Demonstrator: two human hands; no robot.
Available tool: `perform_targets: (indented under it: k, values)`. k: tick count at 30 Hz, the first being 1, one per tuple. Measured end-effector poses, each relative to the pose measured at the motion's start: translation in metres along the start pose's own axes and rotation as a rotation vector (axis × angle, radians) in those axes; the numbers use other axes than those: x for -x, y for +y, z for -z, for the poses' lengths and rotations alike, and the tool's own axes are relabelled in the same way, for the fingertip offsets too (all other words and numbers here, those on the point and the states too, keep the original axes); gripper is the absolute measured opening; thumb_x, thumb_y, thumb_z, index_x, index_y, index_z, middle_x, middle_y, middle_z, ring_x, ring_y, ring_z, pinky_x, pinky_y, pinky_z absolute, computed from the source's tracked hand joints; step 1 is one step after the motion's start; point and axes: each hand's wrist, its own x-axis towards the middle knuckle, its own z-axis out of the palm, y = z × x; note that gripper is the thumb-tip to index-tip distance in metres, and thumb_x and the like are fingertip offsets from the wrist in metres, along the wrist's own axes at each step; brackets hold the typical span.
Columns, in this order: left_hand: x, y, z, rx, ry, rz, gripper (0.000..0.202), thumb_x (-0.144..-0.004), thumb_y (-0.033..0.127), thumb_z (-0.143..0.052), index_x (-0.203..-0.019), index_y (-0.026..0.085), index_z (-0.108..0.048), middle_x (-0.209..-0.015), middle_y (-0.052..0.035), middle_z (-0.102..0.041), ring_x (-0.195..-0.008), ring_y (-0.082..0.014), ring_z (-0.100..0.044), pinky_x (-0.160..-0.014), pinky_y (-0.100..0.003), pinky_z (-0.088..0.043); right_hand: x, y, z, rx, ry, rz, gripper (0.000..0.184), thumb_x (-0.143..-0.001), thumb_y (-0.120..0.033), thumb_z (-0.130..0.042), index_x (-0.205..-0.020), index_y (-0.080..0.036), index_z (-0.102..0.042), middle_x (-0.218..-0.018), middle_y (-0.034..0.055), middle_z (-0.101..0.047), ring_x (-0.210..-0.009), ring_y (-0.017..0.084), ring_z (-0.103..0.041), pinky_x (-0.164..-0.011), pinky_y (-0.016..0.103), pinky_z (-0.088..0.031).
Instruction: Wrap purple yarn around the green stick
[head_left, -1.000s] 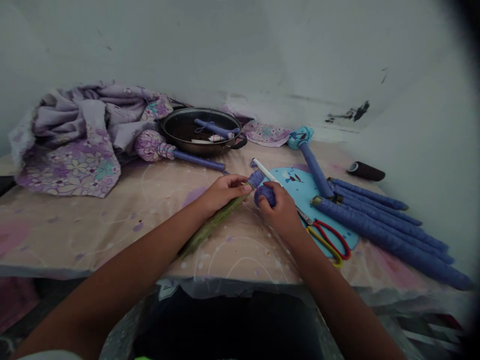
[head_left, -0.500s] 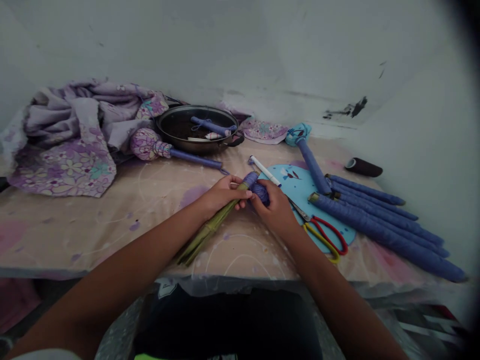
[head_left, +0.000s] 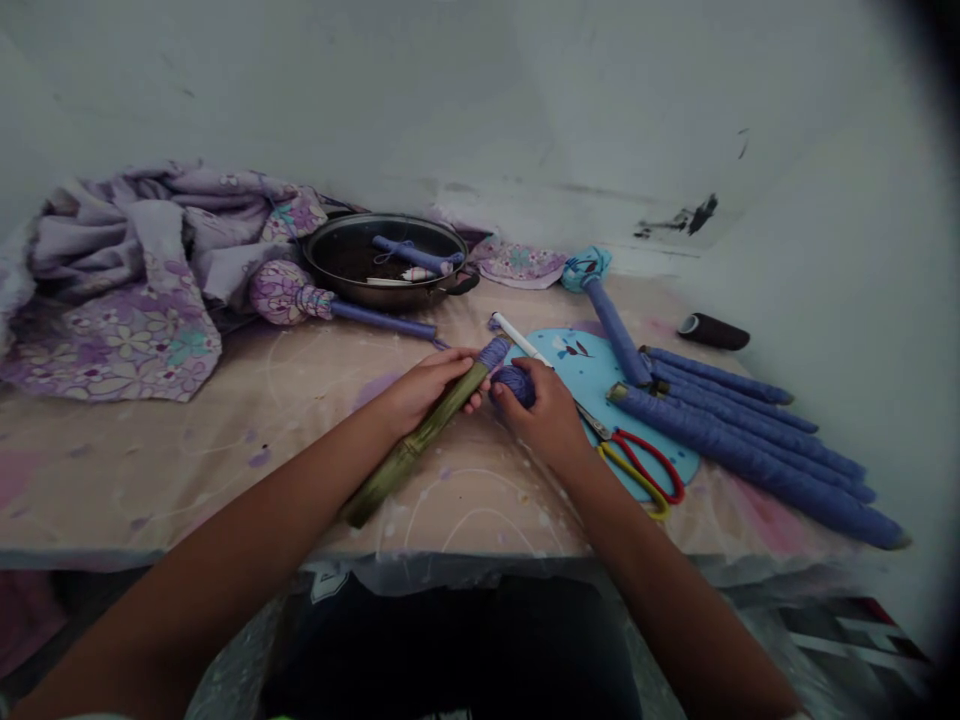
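A green bamboo stick (head_left: 409, 452) slants across the front of the table, its upper end wound with purple yarn. My left hand (head_left: 439, 385) is closed around it just below the winding. In my right hand (head_left: 541, 408) is a ball of purple yarn (head_left: 517, 385), held beside the wound end. Any strand running between ball and stick is too fine to make out. Just right of that hand lie scissors (head_left: 645, 465) with red and yellow handles, on a light blue cloth piece (head_left: 577, 350). A white marker (head_left: 517, 335) rests behind the yarn ball.
Several purple-wrapped sticks (head_left: 757, 450) lie at the right, near a dark thread spool (head_left: 712, 331). Behind are a black pan (head_left: 337, 262) and a blue-headed stick (head_left: 616, 325). Floral fabric (head_left: 150, 330) is heaped at the left beside a stick with a floral padded head (head_left: 281, 292).
The bamboo stick has turned in my left hand, showing a rounder, smoother side. My right hand and the yarn ball have come slightly away from the wound end. The whole view has shifted a little.
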Motion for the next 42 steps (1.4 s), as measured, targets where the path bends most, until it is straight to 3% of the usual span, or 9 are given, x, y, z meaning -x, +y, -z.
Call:
perform_targets:
  k: [6,10,15,20,24,27,34,38,42]
  values:
    - [0.002,0.003,-0.002,-0.011,0.008,-0.016,0.019,-0.078,0.028,-0.052,-0.089,0.018,-0.041,-0.066,0.0015,-0.056,-0.04,-0.0054,-0.049,-0.035,-0.015,-0.034,0.0,0.001,0.0,0.018,-0.008,0.009,0.043,-0.075,-0.046,-0.05,-0.108,-0.018,-0.051,-0.103,0.0112,-0.058,-0.095,0.026,-0.054,-0.083,0.043,-0.043]
    - [0.001,0.002,-0.003,-0.057,0.066,-0.032,0.035,-0.066,0.015,-0.063,-0.093,0.018,-0.04,-0.059,0.0053,-0.053,-0.041,-0.0045,-0.049,-0.039,-0.014,-0.036,0.0,0.001,0.001,0.039,-0.029,0.032,0.042,-0.076,-0.044,-0.051,-0.109,-0.018,-0.052,-0.103,0.0114,-0.058,-0.097,0.025,-0.054,-0.084,0.042,-0.043]
    - [-0.004,-0.001,-0.001,-0.033,0.137,-0.038,0.018,-0.071,0.019,-0.056,-0.087,0.015,-0.048,-0.072,-0.0011,-0.058,-0.06,-0.0096,-0.058,-0.048,-0.019,-0.045,0.001,-0.001,0.001,0.046,-0.057,0.039,0.041,-0.077,-0.041,-0.049,-0.112,-0.019,-0.051,-0.107,0.0117,-0.056,-0.099,0.026,-0.053,-0.083,0.042,-0.044]
    - [-0.008,-0.006,0.001,-0.032,0.137,-0.05,0.017,-0.075,0.025,-0.053,-0.089,0.016,-0.051,-0.057,0.0022,-0.054,-0.05,-0.0086,-0.054,-0.048,-0.02,-0.044,0.002,-0.004,0.001,0.043,-0.075,0.057,0.041,-0.077,-0.04,-0.05,-0.113,-0.019,-0.05,-0.108,0.0121,-0.056,-0.101,0.026,-0.052,-0.083,0.043,-0.044]
    - [-0.006,-0.004,0.0,-0.039,0.185,-0.077,0.012,-0.076,0.025,-0.053,-0.077,0.013,-0.054,-0.059,0.0002,-0.056,-0.052,-0.0074,-0.054,-0.049,-0.017,-0.043,0.002,-0.005,0.001,0.009,-0.111,0.145,0.042,-0.077,-0.041,-0.05,-0.114,-0.02,-0.049,-0.109,0.0108,-0.055,-0.101,0.025,-0.052,-0.086,0.043,-0.043]
    - [-0.004,-0.002,0.0,-0.02,0.153,-0.088,0.016,-0.079,0.024,-0.049,-0.073,0.011,-0.056,-0.061,-0.0014,-0.058,-0.054,-0.0067,-0.055,-0.052,-0.016,-0.043,0.002,-0.005,0.0,0.009,-0.145,0.161,0.045,-0.077,-0.043,-0.049,-0.117,-0.021,-0.047,-0.111,0.011,-0.054,-0.101,0.025,-0.052,-0.085,0.042,-0.044]
    - [-0.003,-0.001,0.0,0.045,0.055,-0.02,0.013,-0.083,0.019,-0.044,-0.085,0.011,-0.054,-0.07,-0.0032,-0.06,-0.052,-0.0075,-0.055,-0.044,-0.017,-0.042,0.001,-0.003,0.001,0.035,-0.121,0.12,0.045,-0.078,-0.044,-0.048,-0.116,-0.019,-0.048,-0.111,0.012,-0.055,-0.101,0.026,-0.052,-0.082,0.042,-0.045]
    - [-0.003,-0.001,0.0,0.084,-0.019,0.034,0.014,-0.082,0.024,-0.046,-0.077,0.011,-0.05,-0.06,-0.0022,-0.055,-0.047,-0.0065,-0.051,-0.04,-0.016,-0.038,0.0,-0.002,0.001,0.042,-0.125,0.126,0.044,-0.078,-0.044,-0.047,-0.116,-0.021,-0.048,-0.111,0.0115,-0.055,-0.101,0.026,-0.052,-0.081,0.042,-0.045]
    - [-0.004,-0.002,-0.001,0.061,-0.005,0.001,0.022,-0.073,0.028,-0.06,-0.077,0.013,-0.045,-0.053,0.0015,-0.053,-0.041,-0.0055,-0.047,-0.037,-0.015,-0.034,0.001,-0.003,0.0,0.041,-0.143,0.146,0.047,-0.077,-0.043,-0.05,-0.118,-0.021,-0.046,-0.112,0.0119,-0.054,-0.1,0.026,-0.053,-0.08,0.043,-0.046]
